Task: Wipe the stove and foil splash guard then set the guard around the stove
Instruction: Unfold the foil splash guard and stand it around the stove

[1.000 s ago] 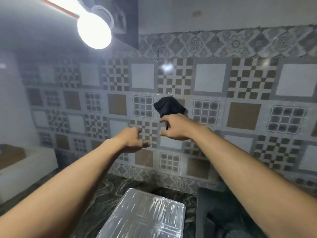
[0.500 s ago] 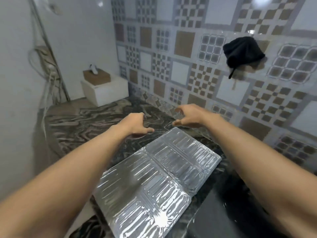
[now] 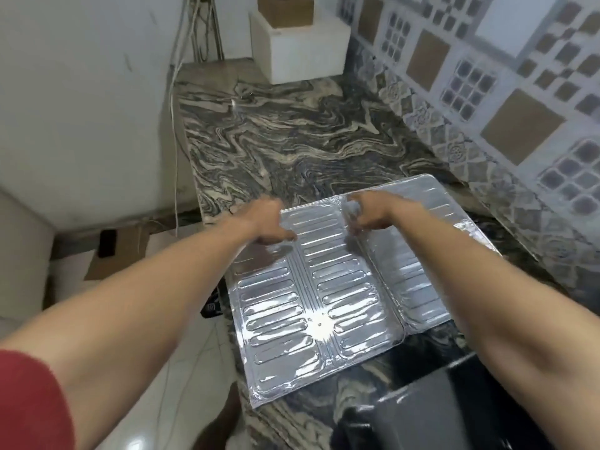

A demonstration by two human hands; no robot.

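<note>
The foil splash guard point(image 3: 324, 297) lies flat and unfolded on the marbled countertop point(image 3: 292, 141), its ribbed panels shining. Both of my arms reach over it to its far edge. My left hand point(image 3: 266, 222) rests at the guard's far left corner, thumb on the foil, fingers curled and blurred. My right hand point(image 3: 370, 211) sits at the far edge near the middle fold, fingers bent down onto the foil. The guard is not lifted. A dark glossy stove point(image 3: 454, 404) shows at the bottom right, touching the guard's near corner.
A white block with a brown box point(image 3: 298, 50) stands at the counter's far end. Cables point(image 3: 177, 125) hang along the left wall. The patterned tile wall point(image 3: 519, 118) bounds the right side. The counter's left edge drops to the floor, where cardboard point(image 3: 117, 254) lies.
My view has swung down from the dark cloth hanging on the wall to the counter. Both hands have dropped from in front of the wall to the guard's far edge.
</note>
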